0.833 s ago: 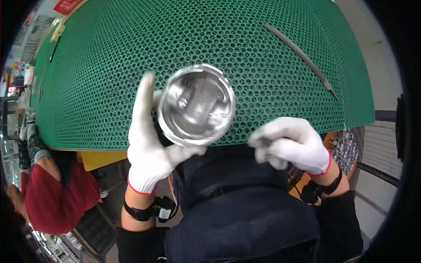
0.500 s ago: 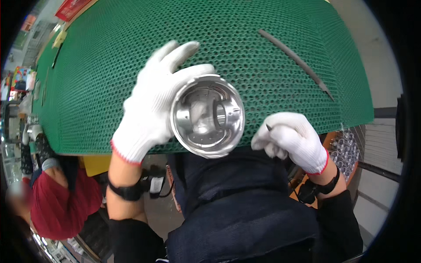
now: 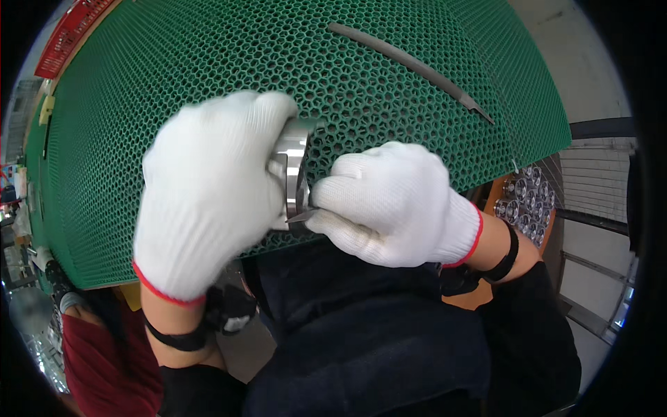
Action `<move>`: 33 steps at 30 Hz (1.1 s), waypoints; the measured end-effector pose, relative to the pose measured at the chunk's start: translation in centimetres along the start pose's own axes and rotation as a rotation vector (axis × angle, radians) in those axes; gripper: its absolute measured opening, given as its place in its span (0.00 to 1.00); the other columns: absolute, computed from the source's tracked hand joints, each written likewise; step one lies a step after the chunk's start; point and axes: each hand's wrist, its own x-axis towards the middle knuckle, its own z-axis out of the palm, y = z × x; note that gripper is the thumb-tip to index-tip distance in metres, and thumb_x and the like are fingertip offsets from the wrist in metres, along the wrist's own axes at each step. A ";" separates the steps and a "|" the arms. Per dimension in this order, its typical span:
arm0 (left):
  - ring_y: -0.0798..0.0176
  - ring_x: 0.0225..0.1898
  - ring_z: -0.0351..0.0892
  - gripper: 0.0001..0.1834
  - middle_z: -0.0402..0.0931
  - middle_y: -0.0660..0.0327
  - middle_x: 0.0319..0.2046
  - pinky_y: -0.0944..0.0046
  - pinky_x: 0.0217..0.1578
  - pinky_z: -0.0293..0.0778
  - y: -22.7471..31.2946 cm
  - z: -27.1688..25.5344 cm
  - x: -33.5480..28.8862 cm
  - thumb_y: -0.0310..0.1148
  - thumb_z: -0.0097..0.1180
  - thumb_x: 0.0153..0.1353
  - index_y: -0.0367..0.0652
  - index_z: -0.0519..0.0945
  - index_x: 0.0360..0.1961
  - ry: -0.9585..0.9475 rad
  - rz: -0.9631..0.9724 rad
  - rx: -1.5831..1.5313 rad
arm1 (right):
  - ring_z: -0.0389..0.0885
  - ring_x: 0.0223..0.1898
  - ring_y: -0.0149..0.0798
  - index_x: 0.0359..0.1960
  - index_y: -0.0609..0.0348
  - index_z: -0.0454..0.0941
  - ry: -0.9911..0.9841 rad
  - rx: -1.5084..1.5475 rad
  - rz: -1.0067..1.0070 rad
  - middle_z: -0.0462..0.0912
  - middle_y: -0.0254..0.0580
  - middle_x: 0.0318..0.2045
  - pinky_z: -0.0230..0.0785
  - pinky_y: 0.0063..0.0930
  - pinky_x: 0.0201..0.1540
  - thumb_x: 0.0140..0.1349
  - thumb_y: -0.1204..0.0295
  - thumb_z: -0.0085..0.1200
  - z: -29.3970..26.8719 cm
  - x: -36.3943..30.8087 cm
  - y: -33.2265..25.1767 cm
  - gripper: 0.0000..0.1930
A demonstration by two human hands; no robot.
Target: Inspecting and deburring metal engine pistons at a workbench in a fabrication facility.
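A shiny metal piston (image 3: 296, 163) is turned on its side over the mat, its grooved wall facing right. My left hand (image 3: 205, 184), in a white knit glove with a red cuff, grips it from the left and covers most of it. My right hand (image 3: 389, 205), gloved alike, is closed around a small pointed blade (image 3: 300, 217). The blade's tip points left at the piston's lower edge; whether it touches the metal I cannot tell. The handle, if any, is hidden in the right glove.
Green honeycomb mat (image 3: 229, 62) covers the table. A long, narrow grey file (image 3: 417, 66) lies on it at the far right. Several pistons (image 3: 526, 201) stand in a wooden-sided box to the right. At the lower left is a co-worker's red garment (image 3: 108, 368); a red box (image 3: 66, 42) sits far left.
The piston has turned from showing its hollow inside to lying side-on. My right hand has moved left, bringing the blade to the piston. My left hand has closed further around it.
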 end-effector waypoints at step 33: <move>0.42 0.60 0.72 0.18 0.75 0.44 0.56 0.40 0.68 0.64 -16.7 4.3 -25.9 0.32 0.51 0.70 0.33 0.75 0.57 1.536 -0.602 -1.824 | 0.71 0.64 0.48 0.70 0.52 0.64 0.152 -0.519 0.622 0.69 0.50 0.67 0.60 0.35 0.65 0.75 0.59 0.40 -18.2 -5.8 27.5 0.25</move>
